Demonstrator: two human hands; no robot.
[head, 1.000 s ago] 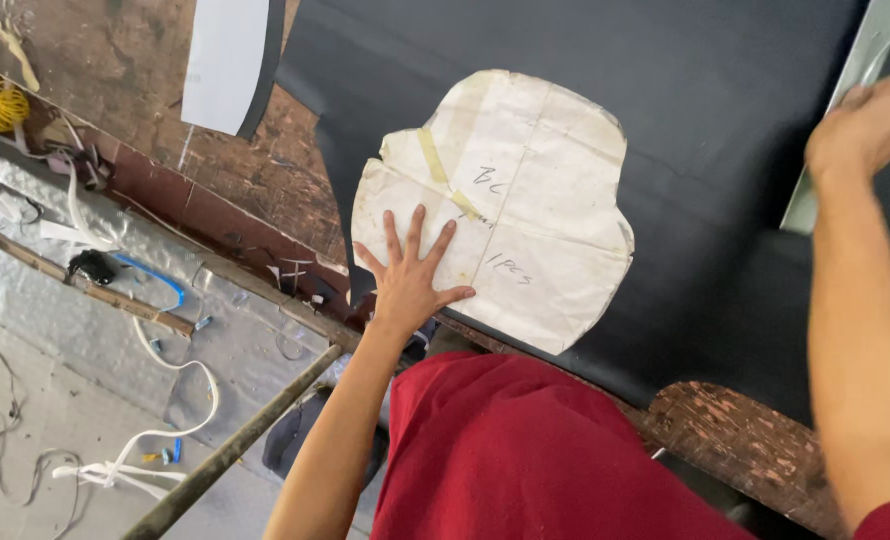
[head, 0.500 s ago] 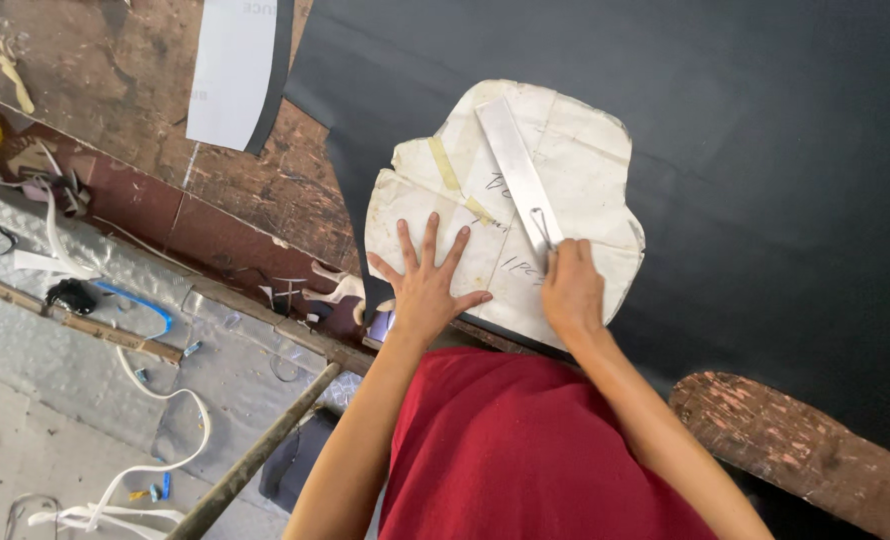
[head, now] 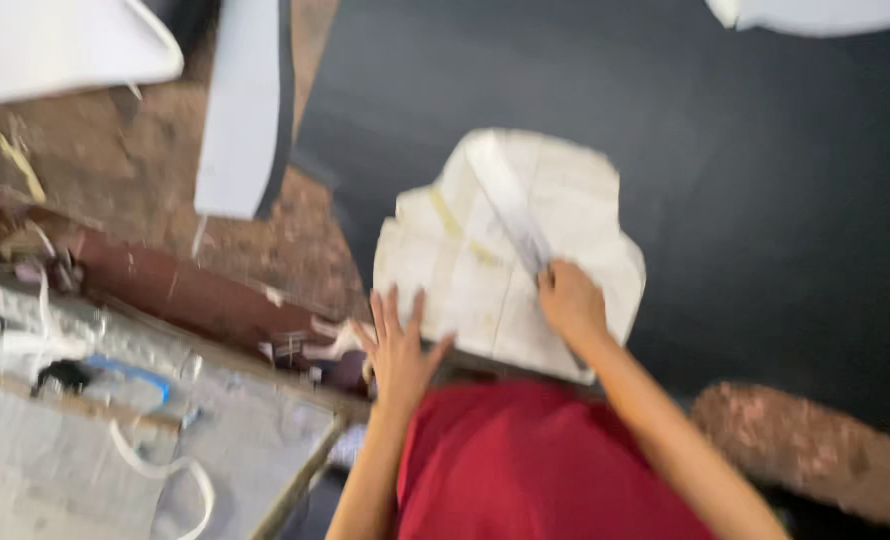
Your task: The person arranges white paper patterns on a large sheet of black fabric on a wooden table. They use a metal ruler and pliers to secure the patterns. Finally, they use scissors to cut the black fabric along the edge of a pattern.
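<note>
Pressing down with both hands is what I read here, though the frame is smeared by motion. My left hand lies flat with fingers spread, its fingertips on the near left edge of the pale paper pattern. My right hand is curled around the near end of a long flat ruler, which runs diagonally up and to the left across the pattern. The pattern itself lies on a wide sheet of black material covering the worktop, with the bare brown surface showing to the left.

What worries me is slip. My left hand bears only on the pattern's edge, so I judge that a push along the ruler could turn the paper on the smooth black sheet and throw any line off. The ruler is gripped at one end alone; its far tip could swing. The pattern looks creased and patched, so it may buckle under a sideways load. A white panel with a dark edge stands well apart at upper left, out of the way.
</note>
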